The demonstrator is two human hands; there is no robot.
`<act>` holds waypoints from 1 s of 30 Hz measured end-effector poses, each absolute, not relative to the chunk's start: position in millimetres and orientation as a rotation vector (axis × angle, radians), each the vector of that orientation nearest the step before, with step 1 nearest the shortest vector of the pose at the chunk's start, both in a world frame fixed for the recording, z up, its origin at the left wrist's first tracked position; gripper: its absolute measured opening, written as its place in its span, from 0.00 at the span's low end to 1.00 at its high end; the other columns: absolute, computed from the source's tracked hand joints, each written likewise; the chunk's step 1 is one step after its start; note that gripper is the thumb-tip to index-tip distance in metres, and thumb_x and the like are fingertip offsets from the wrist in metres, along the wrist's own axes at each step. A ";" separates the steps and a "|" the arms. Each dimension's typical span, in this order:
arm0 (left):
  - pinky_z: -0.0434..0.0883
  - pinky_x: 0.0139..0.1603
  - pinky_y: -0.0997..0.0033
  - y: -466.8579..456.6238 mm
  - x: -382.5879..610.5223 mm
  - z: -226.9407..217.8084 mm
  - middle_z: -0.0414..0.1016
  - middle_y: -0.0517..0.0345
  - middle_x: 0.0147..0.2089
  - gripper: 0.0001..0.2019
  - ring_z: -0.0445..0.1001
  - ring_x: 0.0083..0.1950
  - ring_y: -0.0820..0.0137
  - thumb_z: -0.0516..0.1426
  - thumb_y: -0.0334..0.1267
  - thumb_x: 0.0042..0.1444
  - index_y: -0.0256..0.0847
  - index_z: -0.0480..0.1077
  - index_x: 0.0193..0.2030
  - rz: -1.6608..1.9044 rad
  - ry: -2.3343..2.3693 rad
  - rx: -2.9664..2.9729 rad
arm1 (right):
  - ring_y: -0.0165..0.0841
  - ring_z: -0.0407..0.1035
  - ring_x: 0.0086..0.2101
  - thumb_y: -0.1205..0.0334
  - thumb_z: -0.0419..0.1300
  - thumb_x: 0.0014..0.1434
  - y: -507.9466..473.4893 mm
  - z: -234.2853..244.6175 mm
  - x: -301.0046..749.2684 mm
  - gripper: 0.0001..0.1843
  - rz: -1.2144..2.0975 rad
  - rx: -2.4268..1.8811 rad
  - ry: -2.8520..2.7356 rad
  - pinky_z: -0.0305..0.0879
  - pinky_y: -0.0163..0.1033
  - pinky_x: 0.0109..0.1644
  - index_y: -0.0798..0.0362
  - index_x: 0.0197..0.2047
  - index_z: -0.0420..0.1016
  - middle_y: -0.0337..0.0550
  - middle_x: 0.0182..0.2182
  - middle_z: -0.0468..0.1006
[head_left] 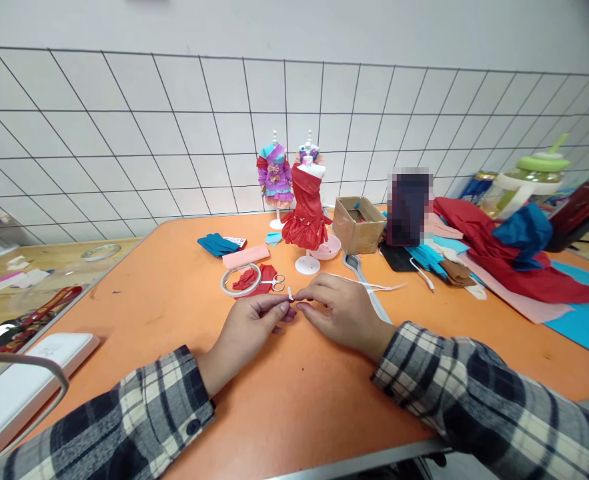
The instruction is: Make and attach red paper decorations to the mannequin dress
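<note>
The person's left hand [259,320] and right hand [341,310] meet over the orange table [284,400], fingertips nearly touching, with a small white strip [290,293] standing up between them. The left thumb and forefinger are pinched together on the strip; the right thumb and forefinger come close to each other right beside it, but whether they grip it too cannot be told. Just beyond the hands lie scissors [278,283], partly on red fabric [269,275], and a roll of tape [225,283] that overlaps the same cloth. Behind these is a pink roll [247,257], with folded teal fabric [217,245] near it. A dress form in a red dress [307,207] stands upright past the fingertips, and an open cardboard box [357,233] sits to its right.
</note>
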State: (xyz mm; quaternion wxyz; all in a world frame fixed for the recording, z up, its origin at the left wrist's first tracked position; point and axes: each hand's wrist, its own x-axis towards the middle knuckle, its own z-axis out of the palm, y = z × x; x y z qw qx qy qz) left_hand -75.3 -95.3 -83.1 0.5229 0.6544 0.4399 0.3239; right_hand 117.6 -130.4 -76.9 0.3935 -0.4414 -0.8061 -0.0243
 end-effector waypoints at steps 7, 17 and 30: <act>0.74 0.32 0.73 -98.5 -75.0 -80.1 0.83 0.52 0.38 0.13 0.80 0.39 0.64 0.59 0.42 0.54 0.39 0.79 0.42 0.793 1.059 1.645 | 0.31 0.73 0.35 0.61 0.59 0.63 -134.6 -74.0 111.9 0.07 -0.156 -1.171 -2.049 0.62 0.36 0.37 0.51 0.40 0.79 0.40 0.35 0.80; 0.75 0.44 0.66 -98.7 -74.0 -78.7 0.83 0.53 0.34 0.12 0.80 0.39 0.63 0.59 0.40 0.53 0.39 0.81 0.40 0.832 1.046 1.745 | 0.31 0.70 0.33 0.64 0.61 0.60 -132.0 -74.5 110.1 0.04 0.004 -1.255 -2.037 0.59 0.36 0.35 0.51 0.37 0.78 0.39 0.32 0.78; 0.75 0.43 0.68 -98.5 -73.6 -75.3 0.83 0.55 0.35 0.11 0.79 0.39 0.63 0.57 0.38 0.55 0.42 0.81 0.40 0.875 1.040 1.797 | 0.27 0.64 0.27 0.71 0.62 0.53 -126.7 -81.1 105.5 0.05 0.352 -1.243 -1.815 0.58 0.33 0.31 0.52 0.33 0.77 0.37 0.28 0.75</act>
